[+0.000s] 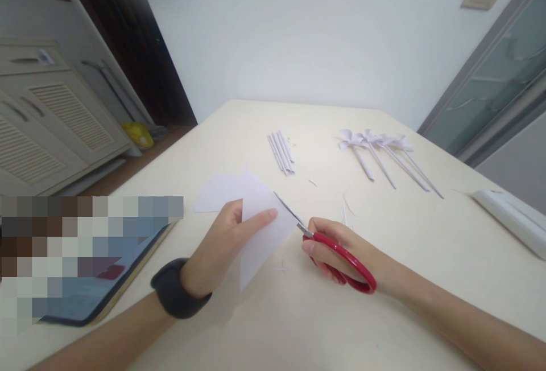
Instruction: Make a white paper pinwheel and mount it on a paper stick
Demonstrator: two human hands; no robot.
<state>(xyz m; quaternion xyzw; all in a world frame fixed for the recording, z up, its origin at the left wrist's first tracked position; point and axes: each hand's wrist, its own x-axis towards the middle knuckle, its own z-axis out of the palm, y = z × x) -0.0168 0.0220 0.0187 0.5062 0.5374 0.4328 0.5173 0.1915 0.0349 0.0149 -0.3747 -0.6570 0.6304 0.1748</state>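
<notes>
My left hand (230, 237) pinches a sheet of white paper (260, 251), thumb on top, above the table. In my right hand (336, 240) is a pair of scissors (356, 266) with red handles, my fingers wrapped round them. Their blades lie along the right edge of the paper, near my left thumb tip. Whether the blades are fully closed I cannot tell. Behind my left hand another piece of white paper (215, 192) lies flat on the table.
Several rolled paper sticks (280, 152) lie at the middle of the table (324, 325). Several paper pinwheels (375, 143) on sticks rest at the back right. Thin paper scraps (347, 211) lie near the scissors. A tablet (115, 280) is at the left, a white object (512, 217) at the right edge.
</notes>
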